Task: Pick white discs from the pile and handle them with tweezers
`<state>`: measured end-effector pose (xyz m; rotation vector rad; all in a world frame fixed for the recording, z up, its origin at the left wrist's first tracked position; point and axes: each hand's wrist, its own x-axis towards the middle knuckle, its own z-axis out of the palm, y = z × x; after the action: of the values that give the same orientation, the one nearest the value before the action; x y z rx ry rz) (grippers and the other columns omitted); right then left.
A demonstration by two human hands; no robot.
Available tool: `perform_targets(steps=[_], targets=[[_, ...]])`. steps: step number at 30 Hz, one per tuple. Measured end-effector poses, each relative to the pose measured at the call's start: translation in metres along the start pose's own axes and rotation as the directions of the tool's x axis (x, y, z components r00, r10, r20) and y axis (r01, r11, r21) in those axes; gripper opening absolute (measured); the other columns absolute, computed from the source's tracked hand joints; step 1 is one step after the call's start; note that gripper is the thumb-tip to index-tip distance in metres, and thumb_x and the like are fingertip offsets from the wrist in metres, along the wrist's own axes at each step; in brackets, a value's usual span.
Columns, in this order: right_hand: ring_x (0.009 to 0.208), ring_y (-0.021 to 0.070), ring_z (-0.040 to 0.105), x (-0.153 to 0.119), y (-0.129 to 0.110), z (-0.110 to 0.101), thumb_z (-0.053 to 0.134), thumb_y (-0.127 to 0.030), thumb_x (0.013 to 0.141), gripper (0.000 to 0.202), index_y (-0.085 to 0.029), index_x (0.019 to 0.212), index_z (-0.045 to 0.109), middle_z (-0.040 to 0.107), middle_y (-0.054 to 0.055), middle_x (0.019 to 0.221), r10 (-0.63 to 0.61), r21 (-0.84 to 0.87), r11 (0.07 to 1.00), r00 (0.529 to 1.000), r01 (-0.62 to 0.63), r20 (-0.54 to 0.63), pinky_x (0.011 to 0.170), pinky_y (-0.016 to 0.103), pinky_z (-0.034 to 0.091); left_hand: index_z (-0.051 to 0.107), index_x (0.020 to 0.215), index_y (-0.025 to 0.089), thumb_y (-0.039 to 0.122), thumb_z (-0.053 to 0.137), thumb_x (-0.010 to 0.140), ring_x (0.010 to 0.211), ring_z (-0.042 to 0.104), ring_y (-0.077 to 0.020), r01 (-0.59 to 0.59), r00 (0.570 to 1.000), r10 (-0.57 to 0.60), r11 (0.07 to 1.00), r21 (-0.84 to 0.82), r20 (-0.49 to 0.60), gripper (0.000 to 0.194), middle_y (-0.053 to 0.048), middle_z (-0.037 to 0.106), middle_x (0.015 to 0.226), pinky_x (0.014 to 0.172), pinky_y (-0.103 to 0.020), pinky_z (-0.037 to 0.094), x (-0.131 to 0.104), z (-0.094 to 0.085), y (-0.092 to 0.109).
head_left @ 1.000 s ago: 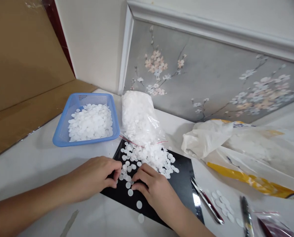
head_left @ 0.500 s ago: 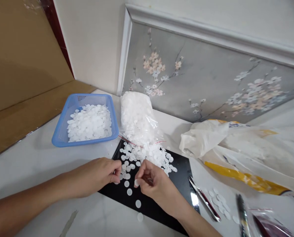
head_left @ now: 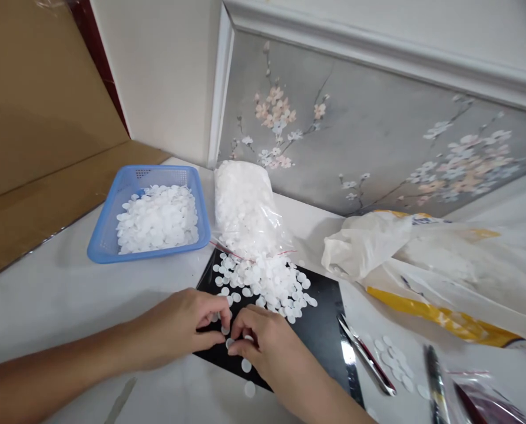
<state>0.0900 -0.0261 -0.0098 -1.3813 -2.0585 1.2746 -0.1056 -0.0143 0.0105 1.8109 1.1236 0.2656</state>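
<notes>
Many thin white plastic discs (head_left: 269,282) lie heaped and scattered on a black board (head_left: 320,330). At the board's left front, my left hand (head_left: 192,321) has its thumb and forefinger closed around the edge of one white disc (head_left: 225,331). Just right of it, my right hand (head_left: 265,335) is curled, its thumb and forefinger pinching another white disc (head_left: 230,343). The fingertips of both hands nearly meet. Two loose discs lie in front of them, one at the board's edge. Behind the heap, a clear zip bag (head_left: 245,206) full of discs lies with its mouth toward me.
A blue plastic basket (head_left: 95,250) holding white discs stands at the left, near cardboard (head_left: 46,118). To the right lie tweezers (head_left: 369,359), several discs (head_left: 395,362), a pen-like tool (head_left: 436,383) and a white-and-yellow plastic bag (head_left: 422,265). A framed flower picture (head_left: 355,118) is behind.
My left hand has moved right and my right hand slightly left and down, bringing their fingertips close together. The heap and the basket stay as they were.
</notes>
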Motion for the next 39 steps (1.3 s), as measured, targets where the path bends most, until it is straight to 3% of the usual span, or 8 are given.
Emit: perform_targets(steps=[3,8,13,18,26,31,35,39], targets=[[0.058,0.0112,0.052,0.000,0.000,-0.005,0.068,0.001,0.071,0.022,-0.020,0.065,0.063,0.059,-0.004,0.066,0.016,0.011,1.000,0.999,-0.016,0.028,0.055,0.022,0.037,0.066,0.082,0.024,0.016,0.054,0.085,0.073,0.055,-0.0167,-0.118,0.992,0.123,0.946,0.302,0.003,0.015,0.000,0.063,0.076,0.060,-0.025,0.030,0.002,0.008,-0.006],[0.059,0.0123,0.051,0.002,0.002,-0.011,0.069,-0.002,0.070,0.020,-0.021,0.070,0.066,0.060,-0.004,0.066,0.036,0.007,0.999,0.999,-0.036,-0.017,0.055,0.023,0.037,0.063,0.077,0.023,0.019,0.047,0.093,0.070,0.052,-0.0181,-0.256,0.952,0.302,0.871,0.420,-0.045,0.022,-0.002,0.063,0.072,0.058,-0.028,0.028,0.005,0.013,-0.015],[0.055,0.0123,0.051,0.003,-0.001,-0.005,0.070,-0.004,0.070,0.019,-0.022,0.070,0.067,0.058,-0.005,0.061,0.029,0.000,1.000,1.000,-0.029,-0.010,0.053,0.023,0.036,0.056,0.075,0.021,0.031,0.050,0.090,0.058,0.043,-0.0126,0.013,0.989,-0.020,0.999,-0.053,-0.143,0.020,0.004,0.050,0.063,0.054,-0.024,0.028,0.002,0.001,-0.002],[0.052,0.0098,0.048,0.002,-0.004,-0.004,0.064,-0.002,0.071,0.019,-0.021,0.066,0.064,0.057,-0.005,0.061,0.045,0.028,0.999,0.998,-0.046,0.051,0.049,0.020,0.033,0.047,0.073,0.020,0.041,0.055,0.085,0.048,0.033,-0.0081,0.191,0.971,-0.238,0.843,-0.504,-0.031,0.026,0.007,0.051,0.057,0.048,-0.022,0.022,0.004,-0.012,0.005],[0.058,0.0115,0.051,0.003,0.000,-0.015,0.064,-0.007,0.077,0.015,-0.022,0.077,0.064,0.060,-0.004,0.067,-0.079,-0.017,0.997,0.994,0.077,-0.082,0.053,0.022,0.039,0.043,0.065,0.018,0.022,0.061,0.071,0.052,0.046,-0.0064,0.197,0.953,-0.298,0.744,-0.639,-0.053,0.019,0.000,0.066,0.074,0.047,-0.021,0.021,0.008,-0.018,0.001],[0.064,0.0128,0.059,0.000,0.008,-0.011,0.066,-0.005,0.081,0.017,-0.022,0.079,0.065,0.062,-0.001,0.080,-0.243,-0.147,0.956,0.966,0.255,0.091,0.058,0.023,0.044,0.050,0.079,0.019,0.019,0.051,0.071,0.054,0.050,-0.0101,0.190,0.952,-0.300,0.730,-0.656,-0.059,0.008,0.001,0.065,0.070,0.047,-0.022,0.021,0.006,-0.027,0.005],[0.064,0.0150,0.059,-0.003,0.013,-0.005,0.057,-0.009,0.089,0.017,-0.020,0.079,0.065,0.061,0.002,0.078,-0.399,-0.274,0.862,0.904,0.427,0.154,0.057,0.025,0.043,0.055,0.075,0.019,0.028,0.050,0.079,0.058,0.046,-0.0121,0.165,0.960,-0.245,0.885,-0.436,-0.134,0.012,0.003,0.056,0.065,0.052,-0.023,0.027,0.005,-0.032,0.002],[0.058,0.0114,0.052,0.002,0.009,-0.007,0.058,-0.008,0.082,0.015,-0.019,0.074,0.062,0.058,-0.001,0.070,-0.171,-0.017,0.985,0.985,0.171,0.001,0.053,0.023,0.038,0.056,0.074,0.021,0.036,0.053,0.083,0.057,0.042,-0.0133,0.167,0.971,-0.152,0.984,0.066,-0.185,0.018,0.006,0.047,0.059,0.053,-0.024,0.027,0.003,-0.029,-0.005]])
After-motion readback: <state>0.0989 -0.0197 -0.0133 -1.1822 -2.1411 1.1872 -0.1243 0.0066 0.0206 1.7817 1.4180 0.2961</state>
